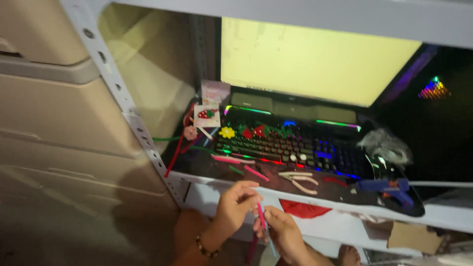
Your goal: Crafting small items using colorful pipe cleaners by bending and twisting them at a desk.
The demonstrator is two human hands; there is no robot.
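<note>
Between both hands [256, 216], pink stick [261, 216], pinched upright, below keyboard shelf [315, 199]

A wide rectangular screen [315, 59] is glowing pale yellow behind the keyboard. A small pinkish package [215, 92] is standing upright at its left lower corner.

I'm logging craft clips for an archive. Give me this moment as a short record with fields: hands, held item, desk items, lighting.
hands: left hand and right hand close together below the desk edge, both pinching one item
held item: thin pink stick, roughly upright between the fingers
wrist: beaded bracelet on the left wrist
desk items: backlit keyboard, pliers, blue glue gun, yellow flower, loose pink sticks
lighting: dim; bright yellowish monitor
</note>
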